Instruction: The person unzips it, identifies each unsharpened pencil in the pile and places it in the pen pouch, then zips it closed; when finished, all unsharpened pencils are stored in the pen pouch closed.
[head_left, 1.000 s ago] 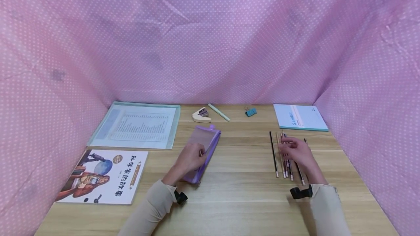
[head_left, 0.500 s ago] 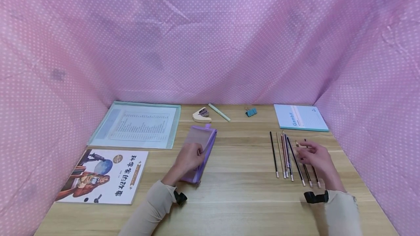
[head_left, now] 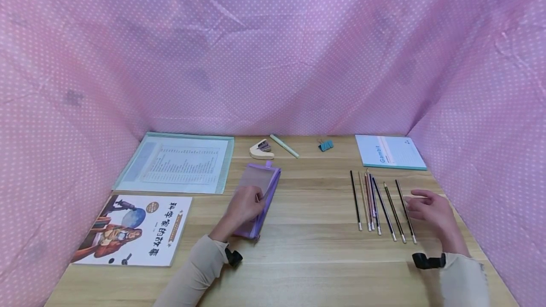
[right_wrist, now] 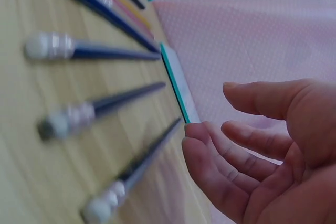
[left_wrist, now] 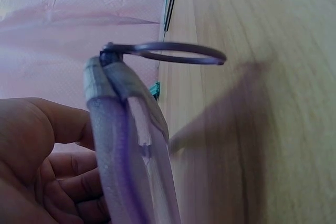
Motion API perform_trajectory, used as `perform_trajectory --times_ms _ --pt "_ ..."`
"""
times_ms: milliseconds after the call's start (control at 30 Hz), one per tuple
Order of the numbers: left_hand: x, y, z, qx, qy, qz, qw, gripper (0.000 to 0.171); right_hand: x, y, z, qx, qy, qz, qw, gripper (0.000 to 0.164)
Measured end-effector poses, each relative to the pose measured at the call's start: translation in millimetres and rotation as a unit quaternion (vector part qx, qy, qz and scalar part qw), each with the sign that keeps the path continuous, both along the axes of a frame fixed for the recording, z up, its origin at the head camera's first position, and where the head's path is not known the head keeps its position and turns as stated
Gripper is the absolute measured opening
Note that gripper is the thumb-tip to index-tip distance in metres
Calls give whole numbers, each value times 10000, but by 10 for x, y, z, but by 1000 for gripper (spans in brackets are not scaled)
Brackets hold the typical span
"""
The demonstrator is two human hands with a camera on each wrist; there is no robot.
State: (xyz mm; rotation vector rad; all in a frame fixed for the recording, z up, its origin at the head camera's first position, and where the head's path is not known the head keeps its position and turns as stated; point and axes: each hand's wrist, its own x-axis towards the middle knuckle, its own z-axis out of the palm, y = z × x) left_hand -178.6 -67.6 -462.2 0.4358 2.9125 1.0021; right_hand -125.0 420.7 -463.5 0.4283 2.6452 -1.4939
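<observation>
My left hand (head_left: 245,206) grips a purple mesh zip pencil case (head_left: 273,179), which lies aslant left of the middle. In the left wrist view the fingers curl at the side of the case, and a ring-shaped zip pull (left_wrist: 184,52) sticks out from its end. Several pencils with white erasers, among them a dark pencil (head_left: 406,212) at the row's right end, lie spread on the table with their erasers toward me. Just right of that pencil hovers my right hand (head_left: 432,211), holding nothing, its fingers loosely bent and thumb apart from them in the right wrist view.
At the back are a cream stapler-like tool (head_left: 261,149), a pale green pen (head_left: 284,146), a teal binder clip (head_left: 326,146) and a light blue notebook (head_left: 392,152). A document folder (head_left: 175,162) and a picture book (head_left: 134,231) lie left. Pink cloth (head_left: 273,60) walls the table.
My right hand has moved rightward across the pencils, which now show uncovered and fanned apart at the right. The pencil case has shifted slightly left under my left hand.
</observation>
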Motion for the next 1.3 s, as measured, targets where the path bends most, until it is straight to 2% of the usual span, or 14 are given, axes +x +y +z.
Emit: perform_trajectory --times_ms 167,300,400,567,867,1300 --pt "4 -12 2 22 -31 -61 10000 15 15 125 16 644 -345 175 9972 68" --pt "3 -20 4 16 -119 -55 9999 15 11 196 -1 1050 -699 521 9906 75" --pt "-2 -24 2 9 -159 -44 9999 14 -3 214 -24 1327 -799 721 9853 75" --pt "-7 -31 -9 -25 -106 -76 9999 12 -27 178 -60 1620 -741 834 9805 75" --pt "-17 -32 -8 -17 -257 -13 9997 13 -99 99 -43 2068 -625 984 9714 69" --pt "-8 -29 -24 -60 -186 -103 9998 11 -171 100 -66 2210 -578 1025 9681 57"
